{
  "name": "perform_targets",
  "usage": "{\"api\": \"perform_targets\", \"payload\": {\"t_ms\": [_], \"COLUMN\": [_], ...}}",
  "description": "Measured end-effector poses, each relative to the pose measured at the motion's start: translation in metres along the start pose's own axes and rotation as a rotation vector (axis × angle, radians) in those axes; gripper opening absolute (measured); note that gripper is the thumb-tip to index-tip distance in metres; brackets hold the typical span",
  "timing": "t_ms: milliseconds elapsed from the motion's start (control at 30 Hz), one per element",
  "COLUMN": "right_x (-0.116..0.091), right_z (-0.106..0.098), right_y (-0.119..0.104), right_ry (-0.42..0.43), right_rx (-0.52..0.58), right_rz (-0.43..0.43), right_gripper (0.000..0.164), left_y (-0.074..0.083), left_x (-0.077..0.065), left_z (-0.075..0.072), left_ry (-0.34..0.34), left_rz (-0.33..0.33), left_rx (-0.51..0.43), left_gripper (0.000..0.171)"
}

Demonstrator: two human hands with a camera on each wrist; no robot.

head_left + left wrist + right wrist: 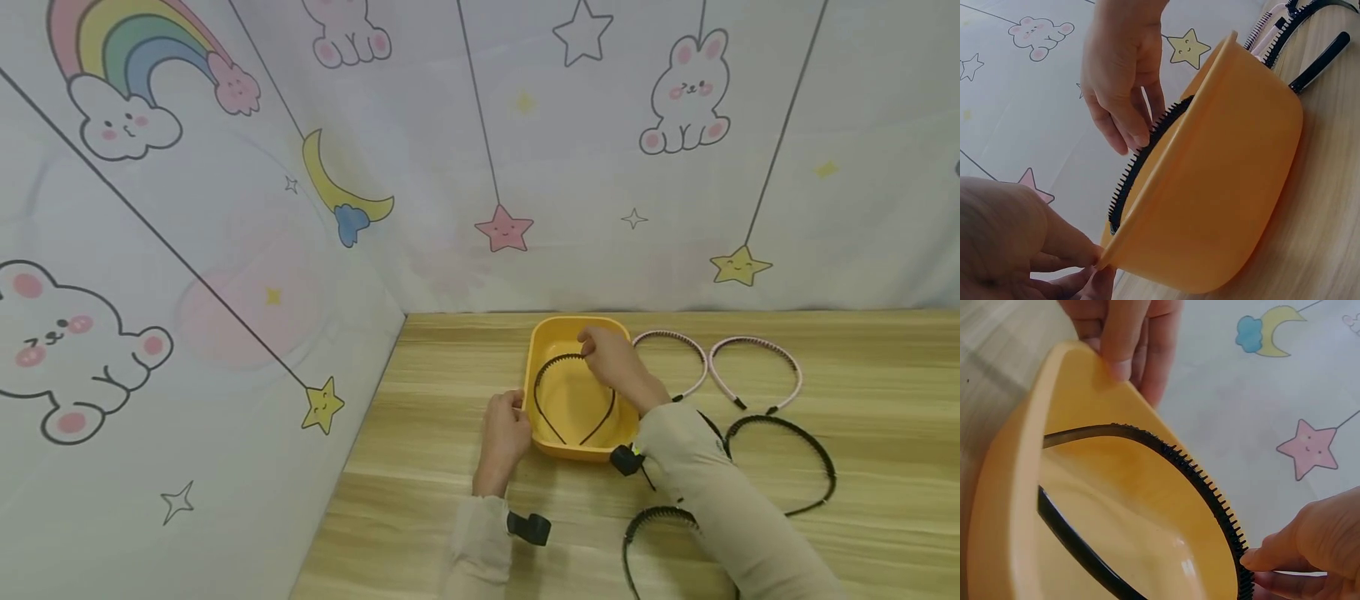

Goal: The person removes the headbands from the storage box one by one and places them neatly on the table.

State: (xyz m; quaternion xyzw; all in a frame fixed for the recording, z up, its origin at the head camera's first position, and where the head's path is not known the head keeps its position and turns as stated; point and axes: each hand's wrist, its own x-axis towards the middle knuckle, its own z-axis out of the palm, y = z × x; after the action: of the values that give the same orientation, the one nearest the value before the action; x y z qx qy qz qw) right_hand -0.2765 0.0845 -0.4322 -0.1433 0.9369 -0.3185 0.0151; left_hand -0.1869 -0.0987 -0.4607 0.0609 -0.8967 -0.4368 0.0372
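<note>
In the head view a yellow plastic tub [581, 455] stands on the table. My left hand [502, 437] is at its left side; the left wrist view shows thumb and fingers pinching the tub's rim [1166, 147]. A black toothed headband [1200, 478] is inside the tub, its two ends pointing toward the near wall. With thumb and fingertips, my right hand [617, 362] pinches the headband's toothed arch near the far right of the tub. That grip shows in the right wrist view, where the headband's lower right part is cut off by the frame.
Two pale pink headbands [799, 375] lie right of the tub. Nearer, black headbands [830, 471] lie on the wooden table [420, 433], partly hidden by the right sleeve [720, 492]. A patterned cloth wall [450, 150] borders the table at the back and left.
</note>
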Motion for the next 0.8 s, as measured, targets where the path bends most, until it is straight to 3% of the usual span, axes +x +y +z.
{"api": "perform_targets", "payload": {"t_ms": [433,800], "right_x": [-0.017,-0.038], "right_z": [-0.022,-0.038], "right_y": [-0.004,-0.008], "right_ry": [0.037,0.094], "right_rx": [0.077,0.045], "right_rz": [-0.017,-0.065], "right_gripper": [0.034,0.031], "left_y": [0.0,-0.001], "left_x": [0.001,0.001], "left_z": [0.001,0.001], "left_ry": [-0.004,0.009], "left_rz": [0.005,0.015], "left_rx": [0.01,0.0], "left_gripper": [0.035,0.036]}}
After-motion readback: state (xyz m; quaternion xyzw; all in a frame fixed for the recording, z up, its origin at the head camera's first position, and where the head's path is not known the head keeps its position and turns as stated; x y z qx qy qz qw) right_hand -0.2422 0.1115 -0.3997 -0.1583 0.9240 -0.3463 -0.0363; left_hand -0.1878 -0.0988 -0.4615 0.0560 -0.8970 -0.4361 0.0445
